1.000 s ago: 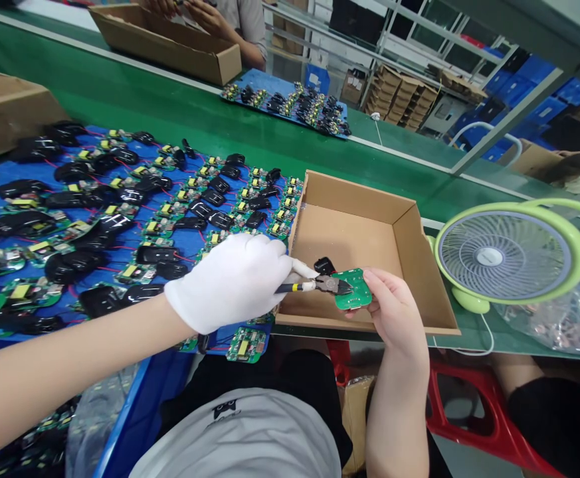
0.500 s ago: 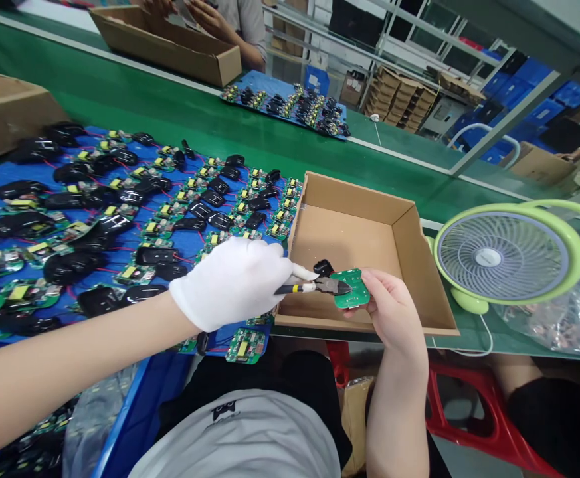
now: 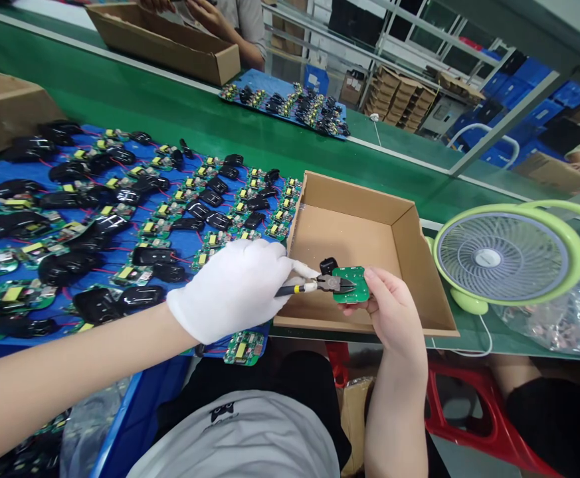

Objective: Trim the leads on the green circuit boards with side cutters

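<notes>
My left hand (image 3: 242, 285), in a white glove, is closed around a pair of diagonal cutters (image 3: 334, 283) with dark handles and a yellow band. Their jaws lie against the face of a green circuit board (image 3: 353, 285). Bare and pinching that board by its right edge is my right hand (image 3: 394, 305). A black plastic part (image 3: 327, 265) shows just behind the board's left side. Both hands work above the open cardboard box (image 3: 364, 229). Whether the cutter tips grip anything on the board is too small to tell.
Rows of circuit boards wired to black housings cover a blue sheet (image 3: 140, 229) on the left. A green fan (image 3: 501, 255) stands right of the box, beside a clear plastic bag (image 3: 553, 318). Across the bench, another person's hands (image 3: 210, 16) are above a long cardboard box (image 3: 170, 46).
The cutters have shifted slightly right across the board, which has turned a little in my right hand. The black part behind it sits slightly farther right.
</notes>
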Available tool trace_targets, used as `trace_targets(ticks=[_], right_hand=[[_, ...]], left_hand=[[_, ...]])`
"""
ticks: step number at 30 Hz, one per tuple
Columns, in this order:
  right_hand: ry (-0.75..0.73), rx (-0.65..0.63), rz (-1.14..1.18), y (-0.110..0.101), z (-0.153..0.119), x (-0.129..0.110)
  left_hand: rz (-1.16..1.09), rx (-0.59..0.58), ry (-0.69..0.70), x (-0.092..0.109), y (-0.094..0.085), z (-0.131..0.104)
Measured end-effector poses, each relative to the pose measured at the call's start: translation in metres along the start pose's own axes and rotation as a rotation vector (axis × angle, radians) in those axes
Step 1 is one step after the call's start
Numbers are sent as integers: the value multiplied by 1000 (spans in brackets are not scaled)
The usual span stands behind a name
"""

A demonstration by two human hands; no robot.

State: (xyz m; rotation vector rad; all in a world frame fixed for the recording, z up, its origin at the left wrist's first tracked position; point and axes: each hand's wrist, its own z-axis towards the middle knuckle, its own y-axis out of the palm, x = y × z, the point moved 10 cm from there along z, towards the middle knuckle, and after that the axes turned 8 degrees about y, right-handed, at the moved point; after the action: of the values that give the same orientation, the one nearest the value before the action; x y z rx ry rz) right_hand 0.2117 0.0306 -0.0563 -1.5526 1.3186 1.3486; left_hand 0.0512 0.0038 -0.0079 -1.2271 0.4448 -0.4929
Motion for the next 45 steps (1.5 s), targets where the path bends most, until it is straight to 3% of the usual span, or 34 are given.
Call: trace_targets(ticks=[11,27,37,45], right_hand=[[-7,-28,-5,3,-1,1],[28,-67,-39,5,-2,3],[26,-45,-36,5,0,2],[29,-7,-15,3,-1,0]], left_hand=[[61,55,19,2,-6,0],[74,-86,88,2,5,8],[82,-138,13,-6,12,6],[9,-15,-18,-5,1,4]])
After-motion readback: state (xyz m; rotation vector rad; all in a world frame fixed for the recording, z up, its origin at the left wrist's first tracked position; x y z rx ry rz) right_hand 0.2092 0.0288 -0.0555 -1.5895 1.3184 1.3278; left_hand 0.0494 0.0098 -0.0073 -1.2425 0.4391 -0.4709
